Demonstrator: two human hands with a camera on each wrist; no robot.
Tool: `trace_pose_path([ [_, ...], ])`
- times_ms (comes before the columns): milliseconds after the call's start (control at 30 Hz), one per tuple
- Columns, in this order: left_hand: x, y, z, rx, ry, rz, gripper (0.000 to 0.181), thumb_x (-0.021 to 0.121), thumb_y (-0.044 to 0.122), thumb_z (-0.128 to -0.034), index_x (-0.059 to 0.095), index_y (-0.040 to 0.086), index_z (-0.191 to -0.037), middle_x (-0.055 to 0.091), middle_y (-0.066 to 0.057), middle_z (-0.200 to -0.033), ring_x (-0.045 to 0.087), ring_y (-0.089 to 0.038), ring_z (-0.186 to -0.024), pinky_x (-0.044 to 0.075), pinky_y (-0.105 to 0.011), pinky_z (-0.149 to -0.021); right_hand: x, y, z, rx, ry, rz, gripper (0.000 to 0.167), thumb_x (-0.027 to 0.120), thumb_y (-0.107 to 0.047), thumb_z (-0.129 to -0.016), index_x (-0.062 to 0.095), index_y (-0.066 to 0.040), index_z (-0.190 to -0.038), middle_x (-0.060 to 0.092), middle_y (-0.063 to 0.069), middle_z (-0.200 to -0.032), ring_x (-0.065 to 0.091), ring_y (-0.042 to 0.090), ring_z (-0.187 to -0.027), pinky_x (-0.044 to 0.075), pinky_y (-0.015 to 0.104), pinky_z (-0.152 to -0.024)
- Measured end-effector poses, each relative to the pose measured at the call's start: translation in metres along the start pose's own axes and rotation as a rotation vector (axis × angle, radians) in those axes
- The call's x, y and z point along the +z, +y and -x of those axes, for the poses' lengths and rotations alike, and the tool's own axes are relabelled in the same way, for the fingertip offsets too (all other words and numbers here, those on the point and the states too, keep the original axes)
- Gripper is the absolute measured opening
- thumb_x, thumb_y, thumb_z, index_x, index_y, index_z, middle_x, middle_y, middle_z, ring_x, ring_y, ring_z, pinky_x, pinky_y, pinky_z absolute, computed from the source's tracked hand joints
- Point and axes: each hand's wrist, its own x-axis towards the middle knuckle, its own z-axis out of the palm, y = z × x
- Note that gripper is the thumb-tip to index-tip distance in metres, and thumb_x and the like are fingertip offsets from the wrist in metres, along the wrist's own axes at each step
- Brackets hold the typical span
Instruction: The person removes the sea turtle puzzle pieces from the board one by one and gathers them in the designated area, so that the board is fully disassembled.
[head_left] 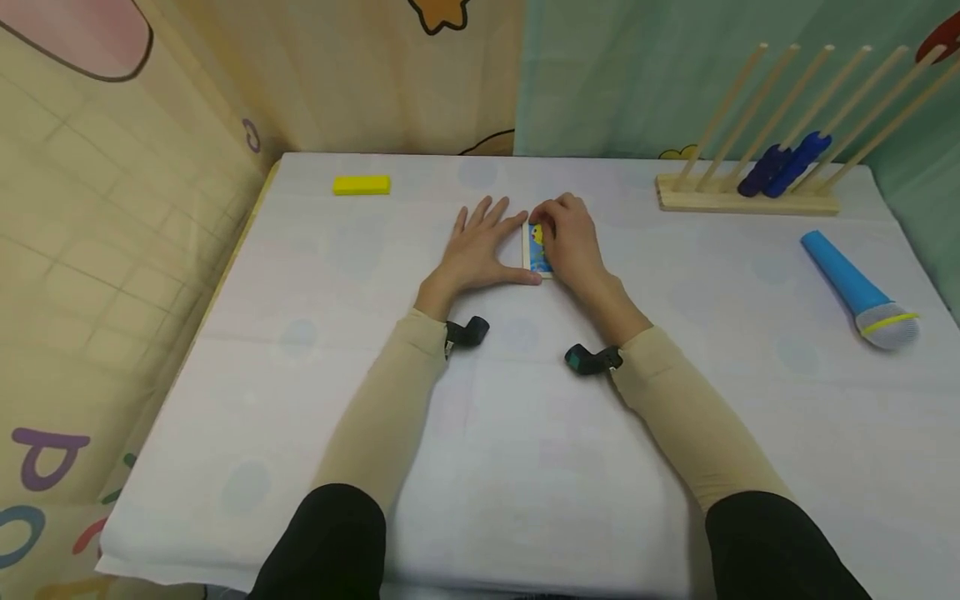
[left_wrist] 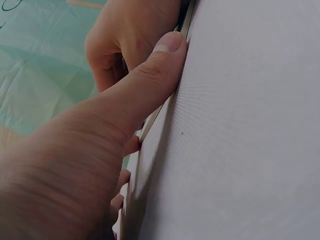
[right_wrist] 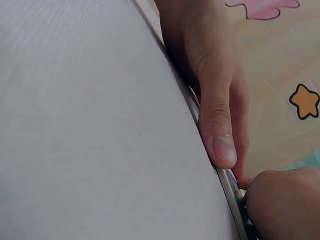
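Black sleeves [head_left: 322, 542], picture card [head_left: 536, 259] touching wide-spread left grip [head_left: 477, 250], under curled right grip [head_left: 573, 242], its hold unclear

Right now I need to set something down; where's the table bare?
Free: between left sleeve and table's left edge; between right sleeve and microphone. Crowded: middle, where left hand and right hand are at the picture board; far right, around the peg stand.

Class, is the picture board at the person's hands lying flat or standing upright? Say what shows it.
Flat: the picture board lies on the white tabletop, its printed face upward in the head view.
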Motion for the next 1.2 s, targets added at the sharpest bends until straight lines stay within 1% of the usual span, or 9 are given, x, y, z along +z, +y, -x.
trace_pose_path([
  [167, -0.0005, 0.0011, -0.0014, -0.008, -0.005, -0.011, 0.110, 0.077, 0.076, -0.0790, 0.031, 0.030, -0.168, 0.012, -0.005, -0.179, -0.002, -0.028, -0.166, -0.009, -0.053, -0.132, -0.0006, 0.0002, -0.0006, -0.026, -0.010, 0.040, 0.024, 0.048, -0.002, -0.109, 0.072, 0.002, -0.109, 0.060, 0.021, -0.110, 0.053, 0.035, -0.105, 0.049, 0.044, -0.092],
  [233, -0.0016, 0.0018, -0.0015, -0.009, -0.002, -0.010, 0.110, 0.078, 0.076, -0.0786, 0.031, 0.031, -0.167, 0.012, -0.005, -0.178, -0.002, -0.028, -0.166, -0.008, -0.053, -0.132, -0.0008, -0.0001, -0.0013, -0.045, -0.010, 0.067, 0.025, 0.046, -0.003, -0.110, 0.071, 0.002, -0.109, 0.059, 0.021, -0.109, 0.052, 0.036, -0.103, 0.049, 0.045, -0.090],
  [367, -0.0035, 0.0021, -0.0019, -0.005, 0.011, -0.001, 0.110, 0.078, 0.076, -0.0780, 0.033, 0.030, -0.167, 0.014, -0.005, -0.178, 0.000, -0.028, -0.166, -0.008, -0.052, -0.133, 0.0003, -0.0008, -0.0035, -0.052, -0.013, 0.114, 0.024, 0.045, -0.004, -0.111, 0.069, 0.001, -0.109, 0.058, 0.020, -0.111, 0.052, 0.036, -0.104, 0.049, 0.049, -0.092],
  [567, -0.0017, 0.0010, -0.0022, -0.011, 0.011, 0.005, 0.110, 0.079, 0.076, -0.0769, 0.034, 0.031, -0.166, 0.015, -0.004, -0.178, 0.000, -0.027, -0.166, -0.008, -0.051, -0.133, 0.0030, 0.0008, -0.0043, -0.076, -0.054, 0.164, 0.020, 0.051, -0.002, -0.107, 0.068, 0.000, -0.098, 0.056, 0.020, -0.115, 0.052, 0.038, -0.110, 0.050, 0.052, -0.092],
  [633, -0.0006, 0.0004, -0.0023, -0.014, 0.012, 0.008, 0.110, 0.079, 0.076, -0.0765, 0.034, 0.031, -0.166, 0.015, -0.004, -0.178, -0.001, -0.027, -0.166, -0.008, -0.050, -0.133, 0.0035, 0.0021, -0.0039, -0.080, -0.042, 0.143, 0.019, 0.050, -0.002, -0.107, 0.067, 0.000, -0.099, 0.056, 0.020, -0.114, 0.052, 0.038, -0.109, 0.050, 0.051, -0.092],
  [733, 0.0003, -0.0002, -0.0030, -0.011, 0.019, 0.013, 0.110, 0.080, 0.076, -0.0759, 0.035, 0.031, -0.166, 0.016, -0.004, -0.178, 0.000, -0.026, -0.166, -0.008, -0.050, -0.133, 0.0039, 0.0037, -0.0031, -0.079, 0.008, 0.087, 0.018, 0.050, -0.001, -0.108, 0.067, 0.000, -0.103, 0.058, 0.019, -0.110, 0.053, 0.037, -0.105, 0.050, 0.048, -0.091],
  [833, 0.0007, -0.0014, -0.0027, -0.010, 0.023, 0.018, 0.110, 0.080, 0.076, -0.0755, 0.036, 0.031, -0.166, 0.016, -0.004, -0.178, 0.000, -0.026, -0.166, -0.008, -0.050, -0.133, 0.0047, 0.0049, -0.0022, -0.081, 0.051, 0.032, 0.018, 0.053, 0.000, -0.106, 0.070, 0.000, -0.102, 0.062, 0.019, -0.106, 0.055, 0.036, -0.103, 0.050, 0.047, -0.092],
  [1033, 0.0007, -0.0018, -0.0017, -0.016, 0.016, 0.020, 0.111, 0.080, 0.077, -0.0749, 0.035, 0.032, -0.166, 0.016, -0.003, -0.178, 0.000, -0.026, -0.166, -0.008, -0.049, -0.133, 0.0048, 0.0061, -0.0009, -0.069, 0.063, -0.017, 0.014, 0.059, 0.001, -0.100, 0.073, 0.000, -0.101, 0.064, 0.018, -0.104, 0.056, 0.035, -0.103, 0.049, 0.047, -0.094],
  [1200, -0.0007, -0.0011, -0.0014, -0.018, 0.018, 0.018, 0.111, 0.080, 0.076, -0.0753, 0.035, 0.031, -0.166, 0.015, -0.002, -0.178, 0.000, -0.026, -0.166, -0.008, -0.049, -0.133, 0.0041, 0.0045, -0.0019, -0.074, 0.057, -0.010, 0.015, 0.057, 0.001, -0.100, 0.072, 0.000, -0.102, 0.063, 0.018, -0.103, 0.055, 0.035, -0.100, 0.048, 0.046, -0.090],
])
